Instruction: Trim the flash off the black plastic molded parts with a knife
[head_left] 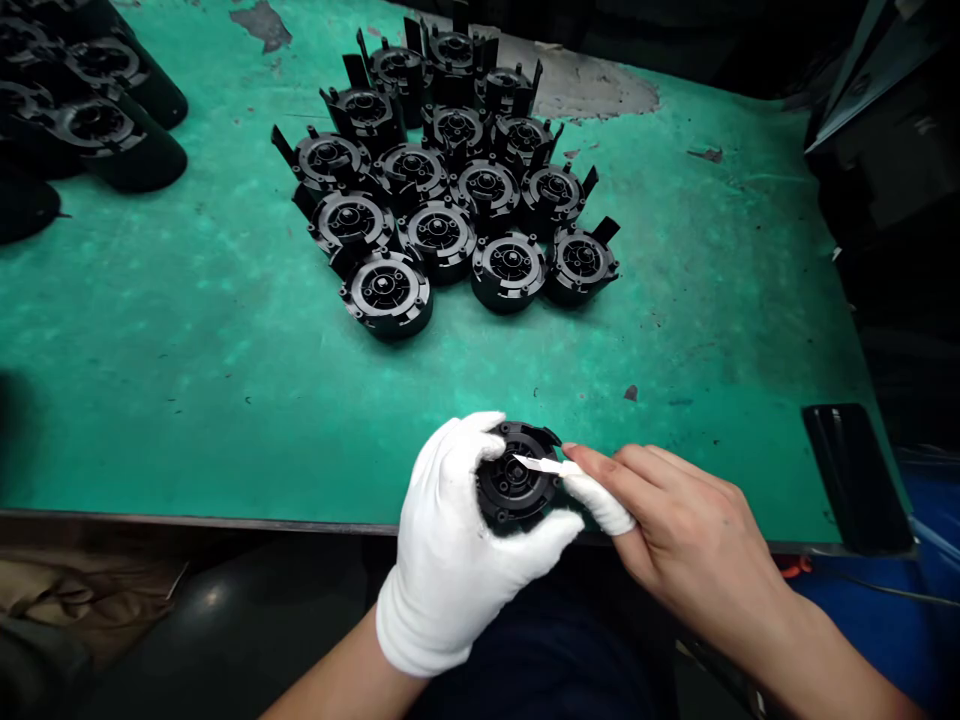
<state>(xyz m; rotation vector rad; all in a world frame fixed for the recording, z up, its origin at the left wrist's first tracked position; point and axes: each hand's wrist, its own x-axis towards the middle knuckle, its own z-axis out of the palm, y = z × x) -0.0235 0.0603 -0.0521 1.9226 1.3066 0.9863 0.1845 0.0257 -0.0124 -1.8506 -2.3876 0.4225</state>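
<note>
The left hand (465, 540), in a white glove (431, 620), has its fingers (457, 450) curled partway round a round black part (517, 482), gripping it from its nine o'clock side. One fingertip lies on its rim near eleven; the thumb reaches toward four. The part is at the near edge of the desk (225, 410); whether it rests there or is lifted, I cannot tell.

The right hand (690, 520), bare but for a white cover (604, 502) on the thumb, pinches a small blade (536, 464) between thumb and forefinger, almost no gap between them. The blade comes in from three o'clock, its tip over the part's middle; contact is unclear.

From the part, a cluster of similar black pieces (436, 235) stands between eleven and twelve o'clock. Dark tubes (146, 160) lie toward ten, and a phone (859, 480) at three.
</note>
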